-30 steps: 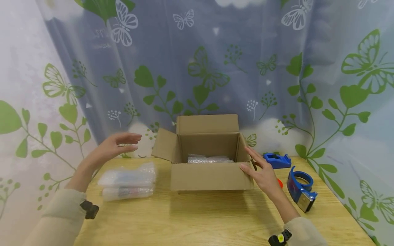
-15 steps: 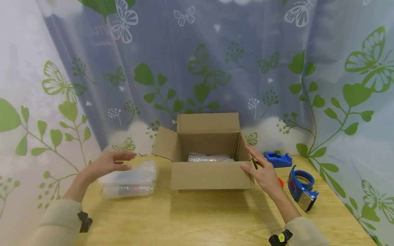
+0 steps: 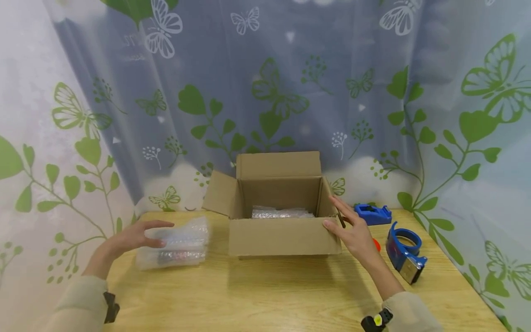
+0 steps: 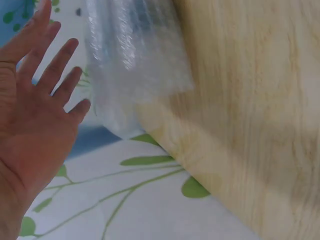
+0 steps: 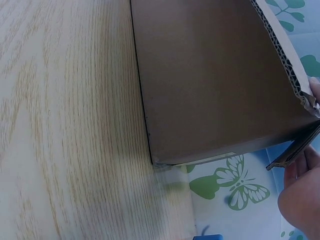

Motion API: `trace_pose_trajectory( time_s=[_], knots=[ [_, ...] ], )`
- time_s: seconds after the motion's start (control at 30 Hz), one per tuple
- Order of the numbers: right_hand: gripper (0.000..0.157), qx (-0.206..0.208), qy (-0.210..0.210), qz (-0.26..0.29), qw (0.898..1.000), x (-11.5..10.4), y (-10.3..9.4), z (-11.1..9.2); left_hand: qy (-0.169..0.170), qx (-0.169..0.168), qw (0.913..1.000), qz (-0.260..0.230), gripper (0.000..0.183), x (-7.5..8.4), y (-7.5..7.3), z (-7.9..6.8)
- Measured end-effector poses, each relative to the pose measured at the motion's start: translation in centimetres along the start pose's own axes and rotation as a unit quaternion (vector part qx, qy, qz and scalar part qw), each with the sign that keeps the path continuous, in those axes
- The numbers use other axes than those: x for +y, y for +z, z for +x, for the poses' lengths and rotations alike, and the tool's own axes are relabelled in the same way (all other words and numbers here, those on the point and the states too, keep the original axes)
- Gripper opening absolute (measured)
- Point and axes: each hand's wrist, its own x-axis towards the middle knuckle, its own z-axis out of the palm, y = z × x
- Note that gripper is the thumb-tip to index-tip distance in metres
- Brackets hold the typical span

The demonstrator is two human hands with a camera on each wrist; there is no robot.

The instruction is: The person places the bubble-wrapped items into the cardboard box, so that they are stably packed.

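Note:
My left hand (image 3: 128, 237) hovers with fingers spread at the left end of bubble-wrapped packages (image 3: 178, 259), which lie on the table's left side. In the left wrist view the palm (image 4: 40, 115) faces the camera, apart from the bubble wrap (image 4: 140, 60). An open cardboard box (image 3: 282, 237) stands at the centre, flaps folded outward, with more bubble wrap (image 3: 282, 213) inside. At its front right corner my right hand (image 3: 357, 237) grips the flaps, thumb on the front one and fingers along the right one. Behind the right flap, part of that hand (image 5: 302, 195) is hidden in the right wrist view.
Right of the box lie a small blue tape dispenser (image 3: 372, 214) at the back and a blue hand-held tape dispenser (image 3: 406, 253) nearer. Something red (image 3: 376, 245) shows behind the right wrist. A patterned curtain (image 3: 282, 92) closes off the table (image 3: 274, 295) at the back.
My left hand has come down and slightly left, from above the packages to right at them. The right hand keeps its hold on the box, which stays in place.

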Motion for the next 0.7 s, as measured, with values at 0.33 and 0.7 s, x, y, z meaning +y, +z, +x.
trace_pose_trajectory(
  time_s=[0.33,0.7],
  knots=[
    [0.067,-0.001,0.005,-0.002,1.000,-0.1,0.1,0.0,0.001,0.012,0.9998,0.014,0.070,-2.5,0.5,-0.7],
    [0.066,0.001,-0.002,-0.003,1.000,0.1,0.0,-0.1,0.031,0.079,0.9964,0.009,0.067,-3.6,2.2,-0.5]
  ],
)
